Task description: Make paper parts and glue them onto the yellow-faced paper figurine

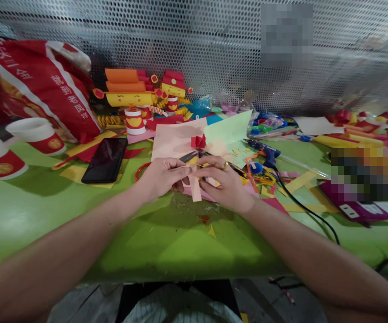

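Both of my hands meet over the middle of the green table [140, 242]. Between them hangs a pale pink paper strip [196, 190], its lower end free. My left hand [167, 176] pinches the strip from the left with thumb and fingers. From the other side my right hand [223, 179], with a ring on one finger, grips it too. Just beyond the fingers sits a small red folded paper piece [198, 141]. Dark scissor blades [189, 156] show behind the hands, partly covered by them. Pink paper lies under my fingers.
A phone [105, 160] lies left of my hands, near paper cups [36, 133] and a red bag [55, 89]. Paper figures [129, 98] stand behind. At right are a blue glue gun [264, 150] with a black cord, paper scraps and a purple item [351, 199].
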Tool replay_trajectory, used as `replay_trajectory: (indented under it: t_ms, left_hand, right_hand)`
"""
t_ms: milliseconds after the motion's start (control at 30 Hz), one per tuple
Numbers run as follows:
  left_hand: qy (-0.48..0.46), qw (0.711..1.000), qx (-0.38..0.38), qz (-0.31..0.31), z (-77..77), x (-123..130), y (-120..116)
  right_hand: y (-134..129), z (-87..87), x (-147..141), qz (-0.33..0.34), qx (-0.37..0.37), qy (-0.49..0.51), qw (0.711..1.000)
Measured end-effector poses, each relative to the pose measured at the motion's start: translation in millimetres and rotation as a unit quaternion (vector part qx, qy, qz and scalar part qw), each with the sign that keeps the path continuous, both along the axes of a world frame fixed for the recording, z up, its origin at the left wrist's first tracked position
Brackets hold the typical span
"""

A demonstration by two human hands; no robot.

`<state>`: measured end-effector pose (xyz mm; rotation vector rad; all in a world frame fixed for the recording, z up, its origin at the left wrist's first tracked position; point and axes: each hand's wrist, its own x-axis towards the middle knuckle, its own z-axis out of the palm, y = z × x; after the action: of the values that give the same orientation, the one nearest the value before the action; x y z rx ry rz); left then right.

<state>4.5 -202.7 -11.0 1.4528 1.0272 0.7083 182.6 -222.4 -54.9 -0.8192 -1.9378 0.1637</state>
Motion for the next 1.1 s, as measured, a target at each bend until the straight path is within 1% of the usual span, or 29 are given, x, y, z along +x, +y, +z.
replay_trajectory:
  t_ms: [33,100,167,233,300,400,567,667,800,933,1100]
  left_hand:
    - [-0.001,1.000,0.002,-0.006,-0.2,-0.1,-0.3]
    - [0.004,1.000,0.013,-0.016,-1.3,-0.4,-0.7]
    - [0.022,0.999,0.032,-0.019,-2.6,-0.6,-0.8]
    - [0.042,0.998,0.044,-0.016,-3.4,-0.5,-1.0]
    - [0.058,0.997,0.045,-0.012,-3.2,-0.2,-1.5]
    - [0.074,0.996,0.048,-0.012,-1.6,0.6,-2.4]
    - [0.070,0.995,0.056,-0.039,-0.6,1.8,-2.5]
    - [0.054,0.996,0.058,-0.044,-2.1,1.7,-2.3]
    - [0.028,0.997,0.047,-0.047,-3.4,1.1,-2.7]
    - [0.015,0.998,0.031,-0.048,-3.9,1.8,-4.1]
    - [0.024,0.999,0.042,-0.020,-5.7,3.6,-6.6]
  right_hand:
    - [-0.4,1.3,0.1,-0.005,0.009,-0.015,1.000]
    - [-1.8,4.4,0.0,-0.013,-0.011,-0.021,1.000]
    - [-3.3,6.8,-0.8,-0.010,-0.064,0.000,0.998]
    - [-4.4,7.7,-2.6,-0.003,-0.131,0.045,0.990]
    - [-4.8,7.5,-5.4,-0.001,-0.189,0.101,0.977]
    - [-4.8,7.0,-9.7,0.003,-0.250,0.175,0.952]
    - [-5.5,9.9,-13.0,0.012,-0.353,0.247,0.902]
    - [-5.8,10.8,-13.1,0.013,-0.372,0.260,0.891]
    - [-4.8,9.7,-12.7,0.015,-0.371,0.277,0.886]
    - [-3.9,10.4,-13.0,0.016,-0.382,0.303,0.873]
    - [-5.5,12.5,-14.1,0.026,-0.391,0.317,0.864]
